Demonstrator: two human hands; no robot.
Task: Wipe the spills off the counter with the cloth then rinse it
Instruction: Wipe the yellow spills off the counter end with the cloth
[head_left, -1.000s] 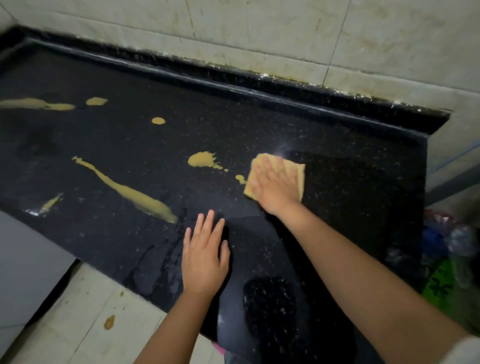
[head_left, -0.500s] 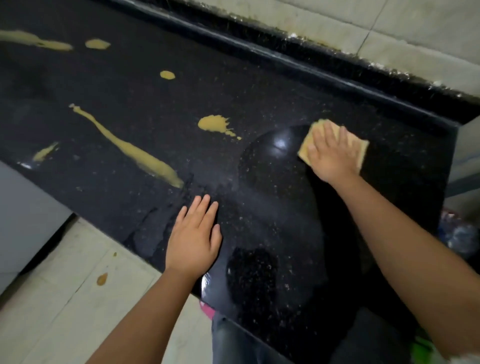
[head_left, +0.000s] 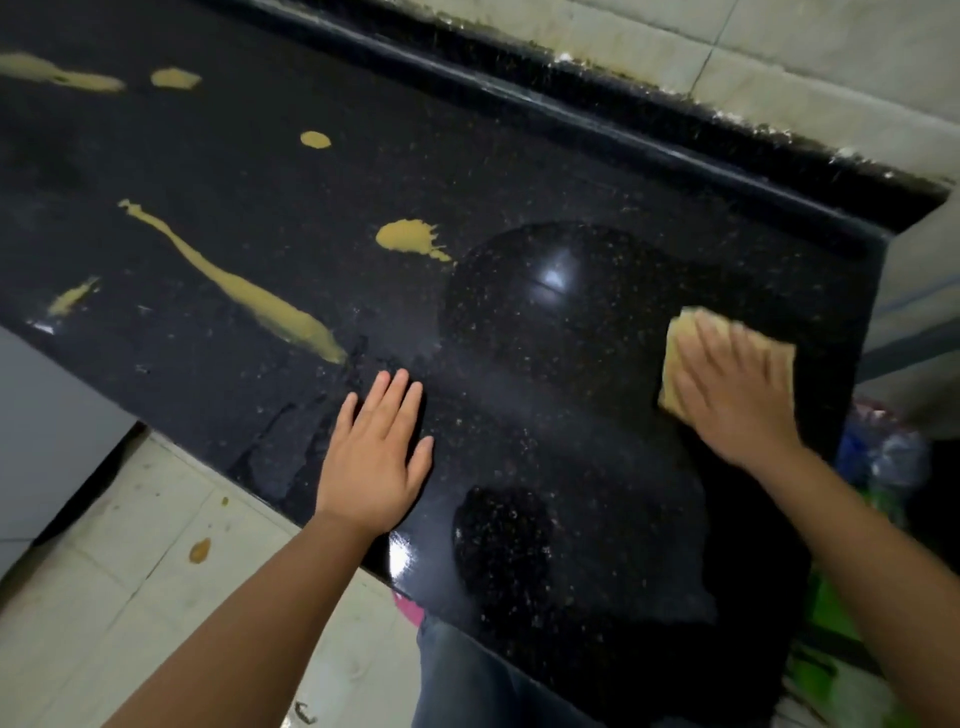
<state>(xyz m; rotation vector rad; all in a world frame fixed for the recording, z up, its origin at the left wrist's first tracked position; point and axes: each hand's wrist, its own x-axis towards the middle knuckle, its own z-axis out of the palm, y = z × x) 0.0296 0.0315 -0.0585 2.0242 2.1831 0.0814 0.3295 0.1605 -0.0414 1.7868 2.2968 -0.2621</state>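
Cloth (head_left: 680, 338) is a small yellowish square sitting flat on the black speckled counter (head_left: 260, 171), way over near the right end. Right hand (head_left: 732, 395) is on top of it, palm down, fingers spread and pressing rather than curled around it, so it's flat and open over the cloth, not really gripping. It's pretty motion-blurred so I can't make out fine detail on the fingers. Left hand (head_left: 376, 452) is also open, laid flat on the counter near the front edge, fingers together and pointing toward the wall, nothing in it.

Between the two hands the stone looks glossy and wet with a bright reflection. The mess is all to the left: a long mustard-coloured streak (head_left: 249, 293) running diagonally and ending just beside the left fingertips, a splat (head_left: 408, 236) further back, a small round drop (head_left: 315, 140) behind that, a little smear (head_left: 72, 296) near the front-left edge, and a couple more patches (head_left: 174, 78) at the far left. There's also a drip (head_left: 200, 551) on the pale floor tiles (head_left: 130, 597) below the counter edge
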